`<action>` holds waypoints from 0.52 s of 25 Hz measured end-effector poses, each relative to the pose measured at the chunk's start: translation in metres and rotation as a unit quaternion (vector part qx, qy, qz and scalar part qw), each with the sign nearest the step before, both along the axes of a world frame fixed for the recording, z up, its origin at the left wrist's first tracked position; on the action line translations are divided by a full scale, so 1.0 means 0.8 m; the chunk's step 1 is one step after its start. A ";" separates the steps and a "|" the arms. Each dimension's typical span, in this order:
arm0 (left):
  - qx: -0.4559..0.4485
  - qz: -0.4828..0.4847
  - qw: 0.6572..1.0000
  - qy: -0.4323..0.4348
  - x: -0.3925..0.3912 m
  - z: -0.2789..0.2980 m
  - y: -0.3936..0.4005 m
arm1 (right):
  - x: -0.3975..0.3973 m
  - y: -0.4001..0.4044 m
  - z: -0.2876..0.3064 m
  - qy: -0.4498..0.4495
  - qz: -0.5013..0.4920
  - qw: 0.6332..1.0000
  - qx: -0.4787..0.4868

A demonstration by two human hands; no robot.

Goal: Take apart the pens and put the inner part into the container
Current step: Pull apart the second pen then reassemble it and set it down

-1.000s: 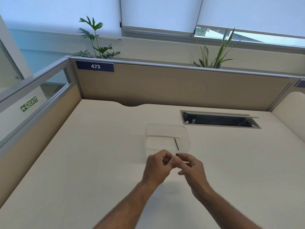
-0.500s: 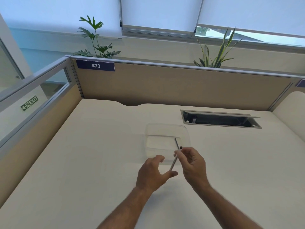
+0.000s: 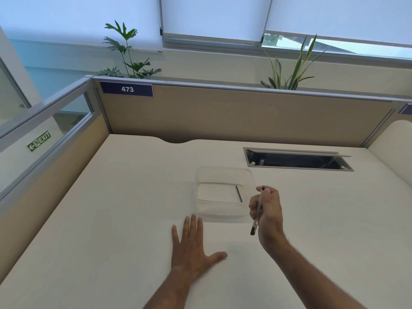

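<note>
A clear plastic container (image 3: pixel 225 175) stands on the cream desk ahead of my hands. One thin dark inner part (image 3: pixel 239 193) lies on its floor, near the right wall. My right hand (image 3: pixel 268 210) is closed around a pen (image 3: pixel 256 216) just right of the container's near corner, a little above the desk. The pen points steeply down, its dark tip toward me. My left hand (image 3: pixel 192 246) lies flat on the desk, palm down, fingers spread, in front of the container and holding nothing.
A rectangular cable slot (image 3: pixel 296 160) with a raised flap is sunk into the desk (image 3: pixel 111 219) behind and right of the container. Beige partition panels (image 3: pixel 234 117) close the desk at the back and left. Two plants stand behind the partition.
Both hands were together on the pen in front of the container. My left hand let go and dropped flat onto the desk; my right hand carried the pen to the right.
</note>
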State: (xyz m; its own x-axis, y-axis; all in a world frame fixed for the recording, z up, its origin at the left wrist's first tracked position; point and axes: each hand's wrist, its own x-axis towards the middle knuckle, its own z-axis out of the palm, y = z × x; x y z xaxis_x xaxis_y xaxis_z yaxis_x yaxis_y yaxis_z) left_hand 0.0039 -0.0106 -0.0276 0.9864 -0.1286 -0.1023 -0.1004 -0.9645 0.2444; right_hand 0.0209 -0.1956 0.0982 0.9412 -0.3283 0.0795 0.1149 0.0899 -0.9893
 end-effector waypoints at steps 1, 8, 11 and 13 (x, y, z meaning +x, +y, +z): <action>-0.005 -0.004 1.000 0.006 0.000 -0.002 0.000 | 0.002 -0.001 0.001 0.010 0.000 1.000 0.019; -0.009 -0.015 1.000 -0.006 0.001 -0.012 -0.002 | 0.009 0.003 0.015 0.077 -0.007 0.995 0.059; 0.013 -0.015 1.000 0.006 -0.002 -0.003 -0.002 | 0.009 0.006 0.017 0.082 -0.004 0.995 0.061; 0.022 -0.011 1.000 -0.016 -0.001 -0.004 -0.002 | 0.009 0.006 0.016 0.078 -0.003 0.996 0.049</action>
State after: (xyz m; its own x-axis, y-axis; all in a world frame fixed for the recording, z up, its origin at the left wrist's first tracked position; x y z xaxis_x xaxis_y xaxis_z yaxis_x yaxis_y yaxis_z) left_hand 0.0033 -0.0120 -0.0310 0.9861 -0.1472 -0.0776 -0.1295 -0.9716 0.1979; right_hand 0.0282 -0.1906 0.1114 0.9375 -0.3335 -0.0994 -0.0378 0.1862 -0.9818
